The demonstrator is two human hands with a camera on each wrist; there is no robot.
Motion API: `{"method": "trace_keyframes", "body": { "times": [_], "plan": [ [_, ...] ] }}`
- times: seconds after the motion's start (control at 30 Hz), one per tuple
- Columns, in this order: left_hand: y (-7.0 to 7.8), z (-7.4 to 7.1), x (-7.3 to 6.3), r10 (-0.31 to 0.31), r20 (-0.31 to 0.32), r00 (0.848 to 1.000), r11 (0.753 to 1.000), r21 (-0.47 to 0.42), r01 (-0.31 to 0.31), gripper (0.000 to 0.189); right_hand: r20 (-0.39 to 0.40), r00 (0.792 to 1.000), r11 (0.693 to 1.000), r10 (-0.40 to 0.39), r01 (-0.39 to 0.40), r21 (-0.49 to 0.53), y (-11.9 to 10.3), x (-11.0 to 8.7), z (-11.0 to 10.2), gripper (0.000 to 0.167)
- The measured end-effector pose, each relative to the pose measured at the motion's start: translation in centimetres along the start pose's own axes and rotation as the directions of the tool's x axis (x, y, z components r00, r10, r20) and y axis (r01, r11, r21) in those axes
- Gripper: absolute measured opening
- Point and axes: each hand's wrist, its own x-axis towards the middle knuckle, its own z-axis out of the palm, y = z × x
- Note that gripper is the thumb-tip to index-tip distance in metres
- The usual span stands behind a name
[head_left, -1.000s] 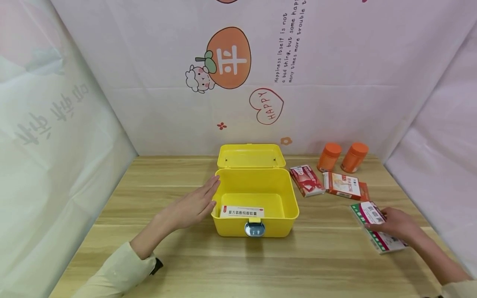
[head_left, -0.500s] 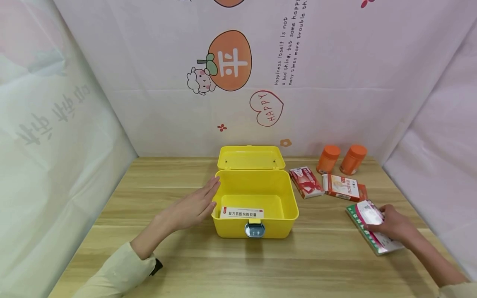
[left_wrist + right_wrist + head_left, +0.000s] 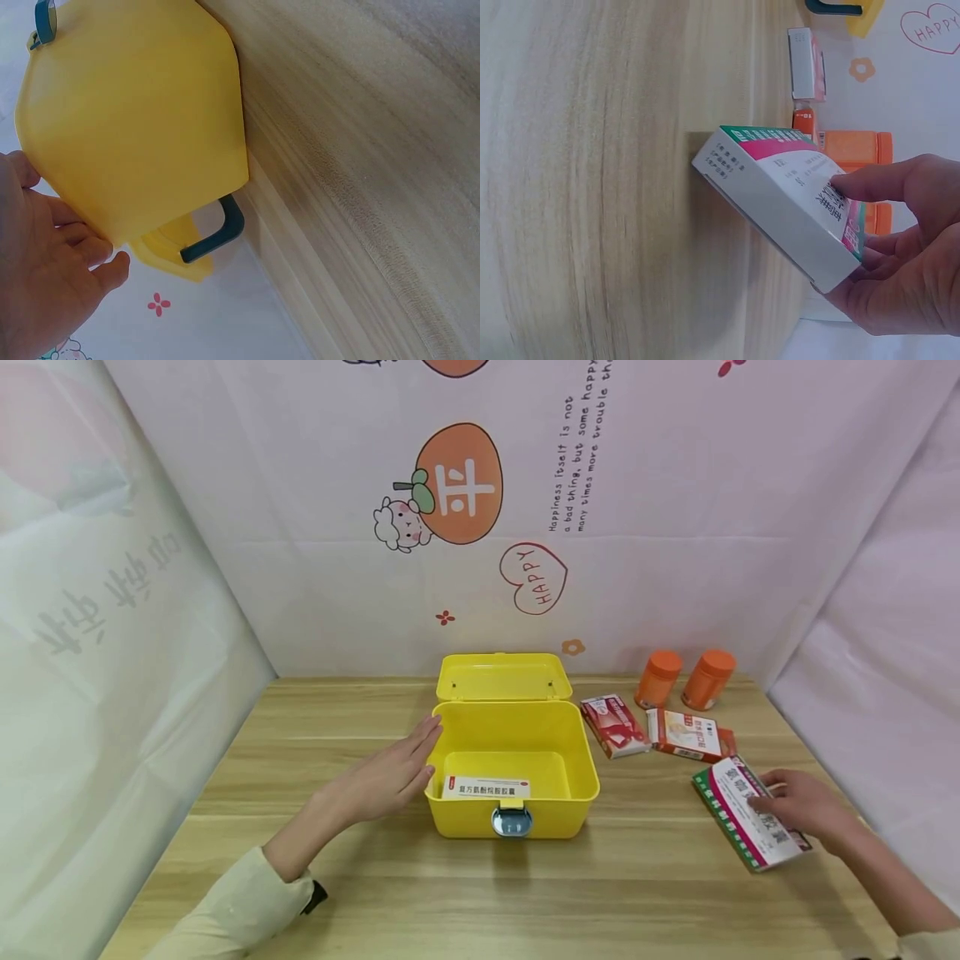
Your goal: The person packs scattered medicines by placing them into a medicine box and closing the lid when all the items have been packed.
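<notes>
A yellow plastic case (image 3: pixel 513 818) stands with its lid thrown back and a grey-blue latch at the front. Inside it lies one white medicine box (image 3: pixel 486 787). My left hand (image 3: pixel 382 777) rests its extended fingers against the case's left rim; the left wrist view shows the fingertips on the case's edge (image 3: pixel 135 120). Over at the right, my right hand (image 3: pixel 806 808) pinches a white, green and magenta medicine box (image 3: pixel 742 818) between thumb and fingers. In the right wrist view this medicine box (image 3: pixel 780 202) is tilted, with a shadow on the table under it.
Right of the case lie a red medicine box (image 3: pixel 615 727) and an orange-and-white box (image 3: pixel 686 733), with a red item partly beneath the latter. Two orange jars (image 3: pixel 658 679) stand behind them by the printed back wall. White cloth walls flank the wooden table (image 3: pixel 480 902).
My right hand has tilted up the green and magenta medicine box and shifted it slightly left. The left hand keeps its place at the case. The camera view has moved a little.
</notes>
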Motion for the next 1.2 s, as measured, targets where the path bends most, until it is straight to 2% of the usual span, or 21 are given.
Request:
{"method": "trace_keyframes", "body": {
  "times": [0.33,0.63,1.2],
  "plan": [
    [0.0,0.0,0.0,-0.013,0.017,1.000,1.000,-0.008,0.013,0.064,0.024,1.000,0.999,-0.014,0.013,0.050,-0.8,-1.0,-0.8,0.067],
    [0.1,0.0,0.0,-0.025,0.021,0.999,1.000,-0.003,0.025,0.064,-0.010,0.999,0.997,-0.053,0.053,0.059,-1.8,-1.7,-1.2,0.067],
    [0.1,-0.1,0.0,-0.013,0.009,1.000,1.000,0.000,0.013,0.064,-0.008,0.995,0.978,-0.102,0.101,0.181,-5.4,-2.8,-1.5,0.068]
  ]
}}
